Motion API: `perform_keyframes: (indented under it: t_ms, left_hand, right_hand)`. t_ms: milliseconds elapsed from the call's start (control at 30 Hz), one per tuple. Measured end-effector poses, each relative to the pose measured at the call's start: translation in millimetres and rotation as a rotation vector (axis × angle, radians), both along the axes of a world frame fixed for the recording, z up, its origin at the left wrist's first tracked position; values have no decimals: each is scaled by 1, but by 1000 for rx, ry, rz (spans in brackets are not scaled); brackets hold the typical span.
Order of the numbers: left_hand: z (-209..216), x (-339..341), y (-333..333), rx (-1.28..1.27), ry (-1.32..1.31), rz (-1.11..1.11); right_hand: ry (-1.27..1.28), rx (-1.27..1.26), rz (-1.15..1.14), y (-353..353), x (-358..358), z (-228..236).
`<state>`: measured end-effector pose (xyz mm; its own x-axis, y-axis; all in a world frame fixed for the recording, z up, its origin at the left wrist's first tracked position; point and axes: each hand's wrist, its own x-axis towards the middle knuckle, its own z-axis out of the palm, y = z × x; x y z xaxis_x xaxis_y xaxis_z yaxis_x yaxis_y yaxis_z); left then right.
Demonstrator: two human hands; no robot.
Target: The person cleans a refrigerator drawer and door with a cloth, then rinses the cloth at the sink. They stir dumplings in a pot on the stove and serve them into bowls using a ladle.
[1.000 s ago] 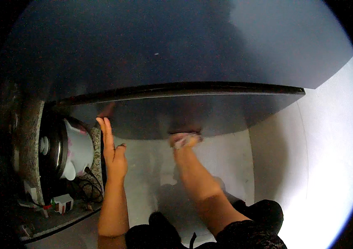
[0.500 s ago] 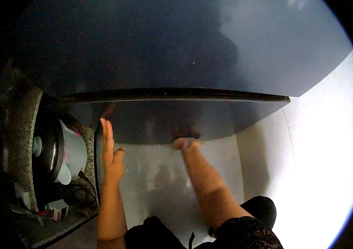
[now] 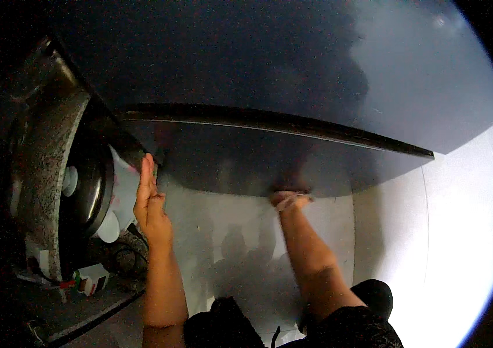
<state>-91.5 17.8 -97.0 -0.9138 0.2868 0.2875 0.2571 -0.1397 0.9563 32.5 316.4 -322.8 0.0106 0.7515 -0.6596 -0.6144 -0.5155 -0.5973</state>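
Note:
A large dark blue, glossy two-door cabinet, seemingly a refrigerator (image 3: 217, 64), stands in front of me. My right hand (image 3: 290, 201) reaches down to the lower part of its lower door (image 3: 235, 156). The fingers there are closed and blurred, pressed round something greyish with a dark edge that I cannot make out. My left hand (image 3: 152, 203) is raised on edge at the left, fingers straight and holding nothing. Its fingertips are by the left edge of the lower door; whether they touch it I cannot tell.
Left of my left hand, a speckled stone shelf (image 3: 72, 139) holds a white rice cooker (image 3: 127, 180) with a dark lid. Below lie a black cord (image 3: 127, 255) and a small white box (image 3: 91, 279). Pale floor tiles (image 3: 246, 278) lie beneath me, with a bright surface at the right.
The view has shifted and tilted, so the doors and shelf appear slanted. My right hand is still low on the lower door; my left hand stays raised, its thumb now closer to the fingers.

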Motion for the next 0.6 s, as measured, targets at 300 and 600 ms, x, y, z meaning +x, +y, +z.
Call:
perform_keyframes:
  t_ms: [300,600]
  left_hand:
    - [-10,5,-24,-5,61,48]
    - [-12,13,-16,-34,59,-3]
  right_hand:
    - [380,-494,307,-212,-146,-21]
    - [459,-557,333,-215,-147,-11]
